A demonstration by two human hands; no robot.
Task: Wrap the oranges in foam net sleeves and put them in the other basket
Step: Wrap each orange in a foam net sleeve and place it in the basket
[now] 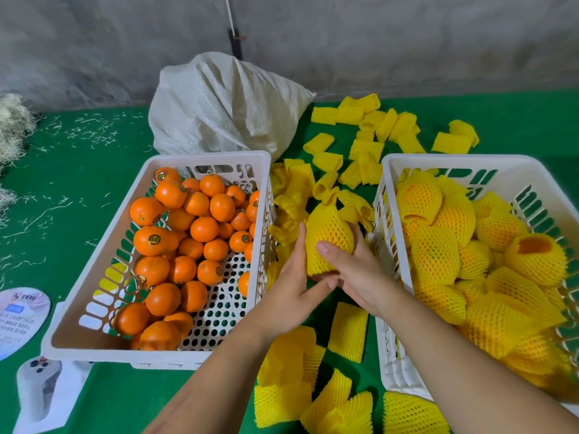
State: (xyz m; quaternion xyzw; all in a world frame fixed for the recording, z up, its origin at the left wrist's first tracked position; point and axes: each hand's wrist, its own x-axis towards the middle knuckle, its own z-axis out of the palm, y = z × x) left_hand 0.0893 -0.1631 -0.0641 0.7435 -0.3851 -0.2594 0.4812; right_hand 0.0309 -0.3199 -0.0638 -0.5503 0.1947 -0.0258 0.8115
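Green table (78, 170): hands hold sleeved orange (329, 239) between baskets.

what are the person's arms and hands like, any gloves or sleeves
Both arms are bare up to the frame's lower edge: no sleeves in view. The left hand and right hand wear no gloves, and no rings, watch or bracelet show. Fingernails look short and unpainted.

Basket of oranges (94, 261) lying left, basket of wrapped oranges (388, 214) right, loose sleeves (326, 170) lying between, sack (219, 104) behind.
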